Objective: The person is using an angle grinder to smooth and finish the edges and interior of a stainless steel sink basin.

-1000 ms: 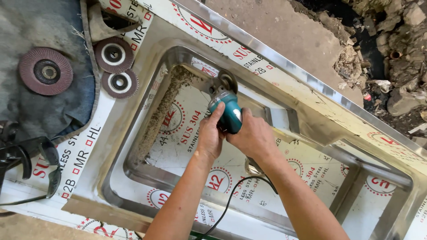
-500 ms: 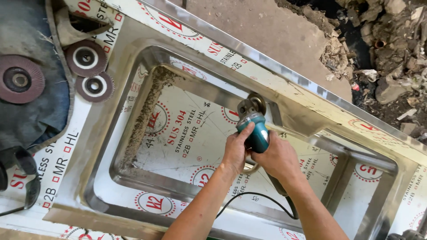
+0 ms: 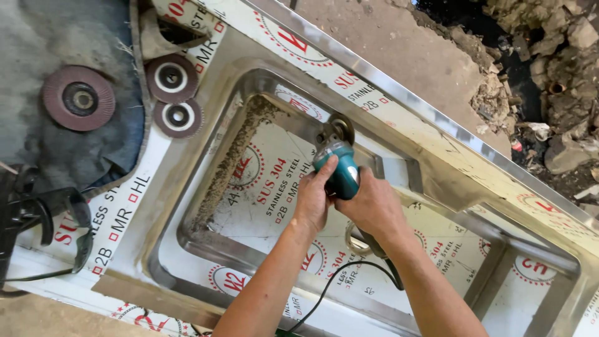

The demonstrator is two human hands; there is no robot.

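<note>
Hands meet on a teal angle grinder (image 3: 340, 171) over the large basin of a steel double sink (image 3: 206, 150) that lies flat and is still covered in printed protective film. The left hand (image 3: 312, 200) is wrapped around the near side of the grinder's body, fingers curled shut on it and thumb up along the casing. The right hand (image 3: 374, 209) is clenched around the rear of the body from the other side, so the two hands touch across the tool. The grinder's disc (image 3: 337, 130) points away from the person and sits at the far wall of the basin, near the corner beside the divider between the two basins; whether it touches the metal cannot be told. A black cord (image 3: 324, 290) runs from the tool's tail back across the basin floor toward the person, between the forearms. The left inner wall of the basin carries a rough, dull brown band.

Beyond the sink's left rim, three round flap discs lie flat: a larger one (image 3: 79, 98) on a grey cloth (image 3: 37, 37), and two smaller ones (image 3: 171, 78) (image 3: 178, 117) side by side, just beside the cloth's edge. A black object with straps (image 3: 37, 212) lies near the lower left. Rubble and stones (image 3: 549, 68) lie on the ground past the sink's far edge.
</note>
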